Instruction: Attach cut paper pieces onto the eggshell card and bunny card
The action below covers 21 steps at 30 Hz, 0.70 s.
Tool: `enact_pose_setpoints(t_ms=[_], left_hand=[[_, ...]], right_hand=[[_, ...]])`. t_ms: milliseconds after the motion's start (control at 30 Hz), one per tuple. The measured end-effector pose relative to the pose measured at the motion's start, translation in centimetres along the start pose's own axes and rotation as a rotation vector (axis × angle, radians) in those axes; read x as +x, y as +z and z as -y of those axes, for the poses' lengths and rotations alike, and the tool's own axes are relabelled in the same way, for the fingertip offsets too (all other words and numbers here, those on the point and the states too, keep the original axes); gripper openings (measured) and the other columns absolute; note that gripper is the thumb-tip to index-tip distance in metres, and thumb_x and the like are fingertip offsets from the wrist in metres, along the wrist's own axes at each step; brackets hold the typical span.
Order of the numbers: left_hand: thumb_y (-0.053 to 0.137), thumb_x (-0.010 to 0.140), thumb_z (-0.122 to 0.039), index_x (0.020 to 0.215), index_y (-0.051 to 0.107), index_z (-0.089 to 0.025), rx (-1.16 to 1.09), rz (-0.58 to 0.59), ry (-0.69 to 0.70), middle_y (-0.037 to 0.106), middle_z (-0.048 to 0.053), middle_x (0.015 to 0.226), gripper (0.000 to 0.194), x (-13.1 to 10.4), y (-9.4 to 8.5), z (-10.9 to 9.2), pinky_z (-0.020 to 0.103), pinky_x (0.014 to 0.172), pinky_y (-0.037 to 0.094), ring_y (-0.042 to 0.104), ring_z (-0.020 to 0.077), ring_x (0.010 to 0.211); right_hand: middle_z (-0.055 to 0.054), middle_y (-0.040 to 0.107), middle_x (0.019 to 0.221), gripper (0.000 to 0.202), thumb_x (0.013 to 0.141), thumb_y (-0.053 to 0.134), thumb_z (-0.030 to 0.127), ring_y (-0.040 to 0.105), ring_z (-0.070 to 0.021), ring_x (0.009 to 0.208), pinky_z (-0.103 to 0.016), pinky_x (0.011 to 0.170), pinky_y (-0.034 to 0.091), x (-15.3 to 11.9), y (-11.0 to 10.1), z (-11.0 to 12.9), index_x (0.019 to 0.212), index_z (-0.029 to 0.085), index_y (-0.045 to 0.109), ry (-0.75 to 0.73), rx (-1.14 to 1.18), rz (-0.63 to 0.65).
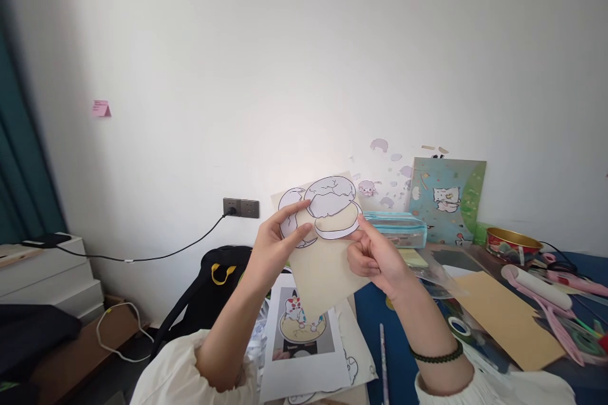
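Note:
Paper cutouts of a cracked eggshell, outlined in black, are held up in front of me against a cream sheet of paper. My left hand is closed on the left side, its thumb and fingers over the cutouts. At the right edge, my right hand pinches the curved strip of the lower eggshell cutout, with the other fingers curled in. Below lies a printed picture sheet showing a decorated eggshell. How the cutouts and the cream sheet are joined, if at all, cannot be seen.
A pencil lies on the blue tabletop. To the right are a tape roll, tan card, a round tin and pink tools. A clear pencil case and a patterned board stand by the wall. A black bag sits left.

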<state>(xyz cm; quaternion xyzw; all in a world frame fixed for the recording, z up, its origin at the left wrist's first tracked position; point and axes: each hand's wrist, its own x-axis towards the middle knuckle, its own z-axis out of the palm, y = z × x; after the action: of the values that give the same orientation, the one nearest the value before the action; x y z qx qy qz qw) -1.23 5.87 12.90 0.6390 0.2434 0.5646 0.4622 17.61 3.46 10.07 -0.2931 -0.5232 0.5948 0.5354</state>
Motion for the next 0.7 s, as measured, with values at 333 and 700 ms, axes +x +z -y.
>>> enact_pose_setpoints(t_ms=[333, 700], left_hand=[[0.071, 0.074, -0.033, 0.113, 0.065, -0.022, -0.031, -0.03, -0.013, 0.065, 0.008, 0.121, 0.04, 0.0, -0.2, 0.0, 0.031, 0.076, 0.056, 0.063, 0.0267, 0.104], [0.067, 0.075, -0.025, 0.122, 0.06, -0.023, -0.08, -0.039, -0.02, 0.065, 0.009, 0.118, 0.047, 0.1, -0.5, -0.2, 0.033, 0.075, 0.056, 0.066, 0.0238, 0.095]], right_hand=[[0.007, 0.021, 0.03, 0.066, 0.087, 0.036, 0.064, 0.011, -0.0035, 0.029, -0.025, 0.037, 0.004, 0.1, -0.3, 0.1, 0.038, 0.021, 0.03, 0.03, -0.056, 0.019], [-0.002, 0.064, 0.1, 0.047, 0.068, 0.077, 0.045, 0.058, -0.0179, 0.086, -0.028, 0.073, 0.046, -1.9, -2.4, 2.5, 0.108, 0.028, 0.059, -0.395, -0.47, -0.651]])
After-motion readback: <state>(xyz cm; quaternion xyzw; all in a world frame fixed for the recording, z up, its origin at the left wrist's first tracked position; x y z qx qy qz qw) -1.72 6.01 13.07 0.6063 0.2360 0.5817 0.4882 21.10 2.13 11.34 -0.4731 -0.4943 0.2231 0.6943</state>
